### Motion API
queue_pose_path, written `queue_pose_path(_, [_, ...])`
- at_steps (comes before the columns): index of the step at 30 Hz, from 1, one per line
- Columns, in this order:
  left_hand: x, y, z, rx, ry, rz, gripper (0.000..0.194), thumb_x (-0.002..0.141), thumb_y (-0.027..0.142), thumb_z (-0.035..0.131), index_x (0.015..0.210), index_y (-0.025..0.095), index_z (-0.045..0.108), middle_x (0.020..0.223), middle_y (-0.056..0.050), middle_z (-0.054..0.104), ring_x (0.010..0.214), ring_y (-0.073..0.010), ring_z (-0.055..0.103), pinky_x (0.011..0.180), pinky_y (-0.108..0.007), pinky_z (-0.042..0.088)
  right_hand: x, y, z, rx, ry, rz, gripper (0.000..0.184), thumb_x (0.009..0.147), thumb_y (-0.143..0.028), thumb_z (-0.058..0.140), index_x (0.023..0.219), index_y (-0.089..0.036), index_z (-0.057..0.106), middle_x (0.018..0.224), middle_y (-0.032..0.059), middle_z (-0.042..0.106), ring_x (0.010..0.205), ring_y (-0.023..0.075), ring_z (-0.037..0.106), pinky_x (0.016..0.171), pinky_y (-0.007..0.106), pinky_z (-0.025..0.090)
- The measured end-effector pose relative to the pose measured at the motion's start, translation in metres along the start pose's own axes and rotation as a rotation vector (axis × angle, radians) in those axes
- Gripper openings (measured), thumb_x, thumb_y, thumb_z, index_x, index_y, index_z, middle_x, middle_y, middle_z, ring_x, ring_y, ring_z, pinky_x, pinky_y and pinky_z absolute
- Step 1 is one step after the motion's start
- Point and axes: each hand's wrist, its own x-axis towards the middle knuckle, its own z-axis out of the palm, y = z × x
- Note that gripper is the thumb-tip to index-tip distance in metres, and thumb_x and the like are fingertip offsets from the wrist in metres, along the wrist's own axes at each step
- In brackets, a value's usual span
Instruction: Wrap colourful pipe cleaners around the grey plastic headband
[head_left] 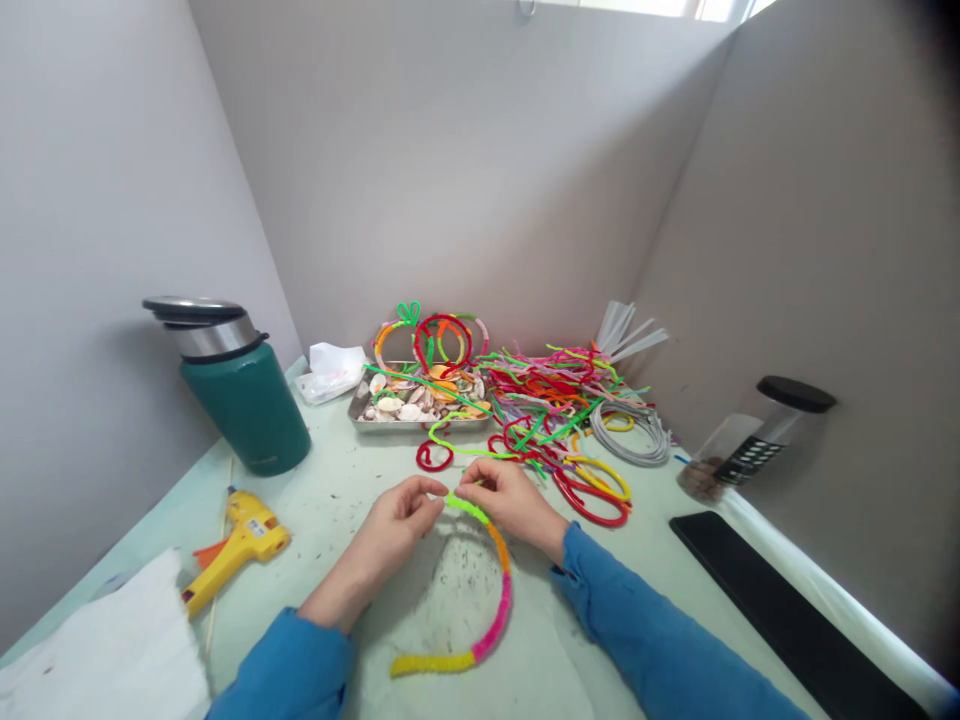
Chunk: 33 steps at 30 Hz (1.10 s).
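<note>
A curved band wrapped in pipe cleaner [501,600] hangs below my hands, running from green through orange and pink to yellow. Its yellow end is free at the lower left. My left hand [397,525] pinches at the green tip with thumb and forefinger. Just beside it, my right hand [514,500] closes its fingertips at the same green end. The fingers hide the exact tip and any loose strand there. Beyond my hands lie a red pipe cleaner coil [435,456] and a wavy lime-green pipe cleaner [441,430].
A metal tray [420,426] of shells carries finished hoops at the back. Right of it are heaped pipe cleaners [547,385], a grey wire coil [634,440] and red-handled scissors [596,500]. A green bottle [251,410] and yellow glue gun [244,540] stand left; a clear jar [757,445] right.
</note>
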Motion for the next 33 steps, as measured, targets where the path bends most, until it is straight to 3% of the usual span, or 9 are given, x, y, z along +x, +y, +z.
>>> queue_pose_path(6, [-0.002, 0.003, 0.002, 0.013, -0.059, -0.07, 0.033, 0.075, 0.043, 0.053, 0.091, 0.015, 0.056, 0.049, 0.011, 0.029, 0.04, -0.0053, 0.02, 0.04, -0.019, 0.014, -0.003, -0.006, 0.001, -0.021, 0.078, -0.136, 0.007, 0.077, -0.02, 0.058, 0.072, -0.015, 0.058, 0.064, -0.0023, 0.054, 0.056, 0.0085, 0.046, 0.053, 0.019, 0.034])
queue_pose_path(13, [-0.004, 0.003, 0.002, 0.002, -0.065, -0.061, 0.028, 0.074, 0.044, 0.054, 0.077, 0.017, 0.055, 0.051, 0.009, 0.031, 0.042, -0.0051, 0.022, 0.04, -0.019, 0.014, -0.006, -0.008, 0.002, -0.08, 0.116, -0.278, 0.008, 0.079, -0.022, 0.059, 0.073, -0.015, 0.059, 0.066, -0.001, 0.055, 0.057, 0.0088, 0.046, 0.053, 0.02, 0.034])
queue_pose_path(20, [-0.003, 0.003, 0.001, 0.001, -0.032, -0.062, 0.028, 0.071, 0.044, 0.056, 0.074, 0.016, 0.057, 0.047, 0.01, 0.032, 0.041, -0.0052, 0.022, 0.041, -0.02, 0.015, -0.01, -0.015, 0.0, -0.124, 0.024, -0.412, 0.014, 0.079, -0.026, 0.06, 0.07, -0.016, 0.062, 0.061, 0.0002, 0.054, 0.056, 0.01, 0.046, 0.053, 0.022, 0.033])
queue_pose_path(26, [-0.002, 0.002, 0.003, -0.012, 0.018, -0.059, 0.031, 0.068, 0.045, 0.059, 0.071, 0.015, 0.062, 0.041, 0.009, 0.037, 0.038, -0.0062, 0.023, 0.041, -0.021, 0.018, -0.013, -0.013, 0.0, -0.332, -0.144, -0.576, 0.015, 0.082, -0.027, 0.055, 0.072, -0.018, 0.063, 0.063, 0.0023, 0.058, 0.06, 0.013, 0.051, 0.058, 0.025, 0.034])
queue_pose_path(33, [0.003, -0.004, 0.002, 0.013, 0.019, 0.02, 0.03, 0.067, 0.042, 0.06, 0.069, 0.013, 0.063, 0.053, 0.003, 0.053, 0.046, -0.0078, 0.037, 0.044, -0.02, 0.027, -0.015, -0.011, 0.0, -0.582, -0.163, -0.689, 0.019, 0.085, -0.026, 0.048, 0.074, -0.018, 0.062, 0.064, 0.0033, 0.056, 0.06, 0.0135, 0.047, 0.055, 0.026, 0.028])
